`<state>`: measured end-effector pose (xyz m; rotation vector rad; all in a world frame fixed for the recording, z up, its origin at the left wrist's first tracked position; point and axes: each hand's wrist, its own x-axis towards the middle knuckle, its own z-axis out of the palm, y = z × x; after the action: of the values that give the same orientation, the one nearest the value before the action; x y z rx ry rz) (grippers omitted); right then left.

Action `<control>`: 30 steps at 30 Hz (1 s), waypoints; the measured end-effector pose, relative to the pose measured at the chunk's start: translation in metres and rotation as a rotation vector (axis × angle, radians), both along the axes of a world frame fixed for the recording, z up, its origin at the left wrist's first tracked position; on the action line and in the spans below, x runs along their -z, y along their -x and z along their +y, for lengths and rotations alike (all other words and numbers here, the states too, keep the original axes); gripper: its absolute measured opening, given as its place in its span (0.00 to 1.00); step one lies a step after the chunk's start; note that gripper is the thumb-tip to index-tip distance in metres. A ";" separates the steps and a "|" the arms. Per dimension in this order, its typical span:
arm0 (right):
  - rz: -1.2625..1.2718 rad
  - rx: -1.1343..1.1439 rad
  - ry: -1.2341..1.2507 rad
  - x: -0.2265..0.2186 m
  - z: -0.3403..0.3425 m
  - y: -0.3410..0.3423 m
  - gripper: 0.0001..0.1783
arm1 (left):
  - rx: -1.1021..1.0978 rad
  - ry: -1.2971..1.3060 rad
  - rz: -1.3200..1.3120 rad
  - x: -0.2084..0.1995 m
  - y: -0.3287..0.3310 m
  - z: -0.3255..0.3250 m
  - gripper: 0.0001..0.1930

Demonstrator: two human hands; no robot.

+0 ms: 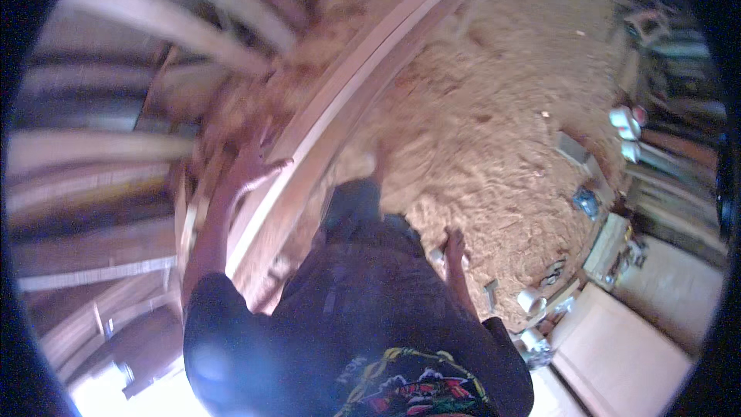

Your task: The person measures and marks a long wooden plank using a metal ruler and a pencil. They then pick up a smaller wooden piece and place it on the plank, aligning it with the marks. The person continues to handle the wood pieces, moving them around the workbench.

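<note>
A long wooden board (340, 100) runs slantwise from beside my left leg up to the far edge of the view, its edge pale and bright. My left hand (256, 170) is at the board's left side, thumb stretched out toward its edge and fingers apart, blurred by motion. It grips nothing that I can see; whether it touches the board I cannot tell. My right hand (455, 247) hangs low beside my right leg, fingers curled. A small pale thing (438, 255) shows at those fingers, too blurred to name.
Wood shavings cover the ground. Stacked planks (100, 162) line the left side. At the right lie a white cup-like container (531, 301), a crumpled blue thing (586, 202), white rolls or cups (625, 123) and large flat panels (621, 347). More timber lies at the far right.
</note>
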<state>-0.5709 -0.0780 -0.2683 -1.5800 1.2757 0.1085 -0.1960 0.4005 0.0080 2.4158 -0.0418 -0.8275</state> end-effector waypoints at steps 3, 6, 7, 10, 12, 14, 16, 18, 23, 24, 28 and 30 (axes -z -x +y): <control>0.042 -0.195 -0.038 0.012 0.003 0.019 0.32 | -0.034 -0.146 -0.033 0.002 0.092 0.079 0.70; -0.127 -0.300 0.171 0.018 0.005 0.031 0.29 | -0.040 -0.109 -0.137 0.018 0.167 0.128 0.65; -0.032 -0.165 0.046 0.018 0.008 0.032 0.30 | -0.086 -0.259 -0.116 0.025 0.180 0.136 0.63; -0.068 -0.182 -0.010 0.014 0.011 0.035 0.35 | -0.244 -0.189 -0.140 0.046 0.200 0.144 0.55; -0.102 -0.083 0.036 0.011 0.014 0.034 0.36 | -0.223 -0.334 -0.097 0.053 0.200 0.143 0.49; -0.122 -0.112 -0.026 0.008 0.019 0.029 0.39 | -0.136 -0.457 -0.070 0.053 0.200 0.139 0.42; -0.190 -0.046 -0.029 0.005 0.027 0.018 0.40 | 0.190 -0.680 -0.426 0.052 0.202 0.131 0.44; -0.247 -0.008 0.138 -0.004 0.040 -0.001 0.36 | -0.013 -0.446 -0.043 0.047 0.203 0.128 0.50; -0.489 0.058 0.015 -0.071 0.095 -0.095 0.34 | 0.064 -0.067 -0.146 0.041 0.183 0.122 0.54; -0.518 0.088 -0.002 -0.088 0.108 -0.121 0.34 | 0.063 0.026 -0.154 0.044 0.175 0.116 0.54; -0.728 -0.031 0.213 -0.154 0.142 -0.238 0.40 | 0.204 0.118 -0.427 0.065 0.122 0.060 0.53; -0.762 -0.033 0.095 -0.175 0.149 -0.284 0.43 | 0.175 0.122 -0.455 0.068 0.103 0.028 0.51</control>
<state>-0.2870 0.0712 -0.0933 -1.5021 0.6591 -0.4982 -0.2985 0.4286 -0.0604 2.4568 -0.4706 -0.3201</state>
